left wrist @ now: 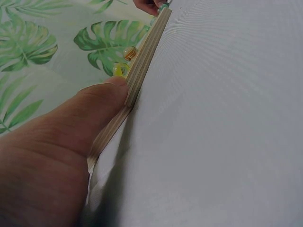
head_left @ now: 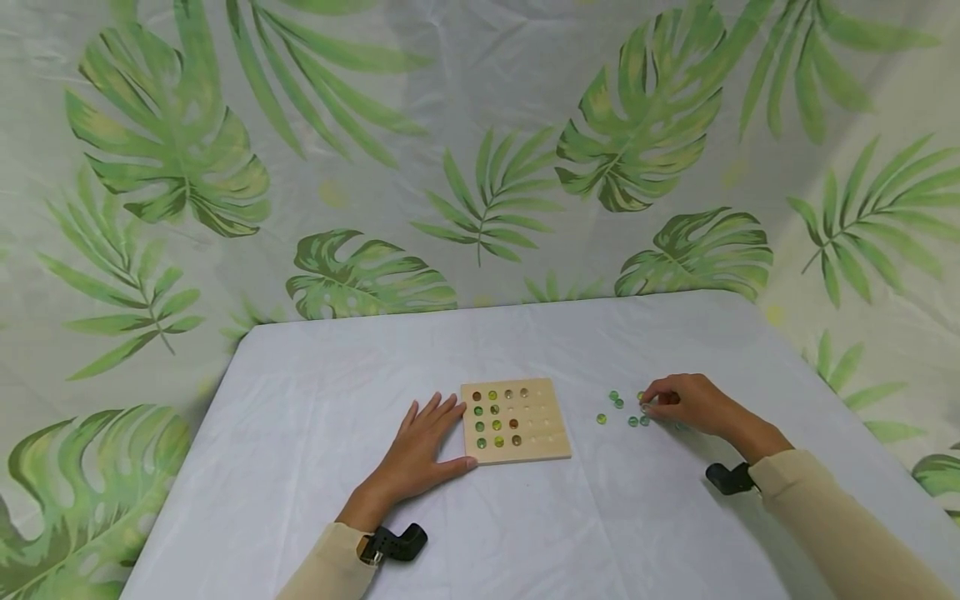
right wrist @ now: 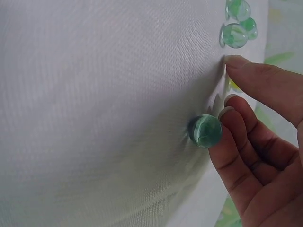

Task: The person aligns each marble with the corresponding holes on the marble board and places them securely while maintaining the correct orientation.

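Observation:
A square wooden board (head_left: 546, 408) lies on the white cloth, with glass marbles in its left columns and along its back row. Pale hollows show towards its right. My left hand (head_left: 420, 457) spreads along the board's left side, fingertips at the edge and thumb (left wrist: 106, 97) against the front corner. My right hand (head_left: 693, 402) is low over loose marbles to the right. Its thumb (right wrist: 265, 80) stands apart from the bent fingers (right wrist: 236, 156), and no marble shows gripped between them. Close by the fingers, a green marble (right wrist: 206, 131) rests on the cloth.
Several loose green marbles (right wrist: 235, 35) lie beyond the right thumb. A yellowish marble (head_left: 602, 419) sits nearer the board. White cloth (head_left: 360, 367) covers the table, and a leaf-patterned curtain (head_left: 480, 167) hangs behind it. Each wrist wears a black camera (head_left: 401, 543).

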The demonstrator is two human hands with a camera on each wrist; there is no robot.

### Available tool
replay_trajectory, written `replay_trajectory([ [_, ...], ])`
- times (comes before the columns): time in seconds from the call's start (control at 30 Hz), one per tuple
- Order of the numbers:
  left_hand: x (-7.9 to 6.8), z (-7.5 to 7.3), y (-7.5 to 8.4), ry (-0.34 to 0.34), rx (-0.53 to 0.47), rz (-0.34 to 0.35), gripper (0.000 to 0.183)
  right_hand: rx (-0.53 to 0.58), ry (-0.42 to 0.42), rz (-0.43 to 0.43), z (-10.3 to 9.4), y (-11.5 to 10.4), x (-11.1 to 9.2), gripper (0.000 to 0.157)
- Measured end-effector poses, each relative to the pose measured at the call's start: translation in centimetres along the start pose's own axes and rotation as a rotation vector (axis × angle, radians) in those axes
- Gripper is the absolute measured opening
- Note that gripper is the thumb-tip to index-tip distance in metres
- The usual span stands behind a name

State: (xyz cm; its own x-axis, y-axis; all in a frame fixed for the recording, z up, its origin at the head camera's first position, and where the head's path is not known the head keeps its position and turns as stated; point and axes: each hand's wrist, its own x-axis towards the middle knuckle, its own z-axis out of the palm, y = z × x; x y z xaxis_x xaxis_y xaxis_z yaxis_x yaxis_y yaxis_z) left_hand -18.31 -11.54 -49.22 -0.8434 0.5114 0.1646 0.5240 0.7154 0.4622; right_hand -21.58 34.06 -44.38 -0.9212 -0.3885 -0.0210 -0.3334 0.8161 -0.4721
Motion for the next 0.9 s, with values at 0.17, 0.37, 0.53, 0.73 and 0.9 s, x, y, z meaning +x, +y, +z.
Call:
replay_trajectory([
  [0.17,-0.1,-0.1,0.1,0.005,-0.009,0.001,0.085,0.004,0.006,-0.002,-0.1,-0.1,0.0,0.014],
  [0.37,-0.1,0.0,0.1,0.020,-0.023,0.007,0.085,-0.002,0.037,0.005,-0.1,-0.4,0.0,0.012],
  [0.53,-0.2,0.0,0.1,0.019,-0.018,0.011,0.085,-0.015,0.050,0.008,0.1,-0.6,0.2,0.011],
  [0.73,-0.1,0.0,0.0,0.013,-0.012,0.006,0.086,-0.010,0.068,-0.010,0.0,-1.1,0.8,0.011],
  [0.9,-0.1,0.2,-0.1,0.004,-0.008,-0.008,0.086,-0.009,0.073,-0.031,-0.1,-1.7,1.5,0.011],
])
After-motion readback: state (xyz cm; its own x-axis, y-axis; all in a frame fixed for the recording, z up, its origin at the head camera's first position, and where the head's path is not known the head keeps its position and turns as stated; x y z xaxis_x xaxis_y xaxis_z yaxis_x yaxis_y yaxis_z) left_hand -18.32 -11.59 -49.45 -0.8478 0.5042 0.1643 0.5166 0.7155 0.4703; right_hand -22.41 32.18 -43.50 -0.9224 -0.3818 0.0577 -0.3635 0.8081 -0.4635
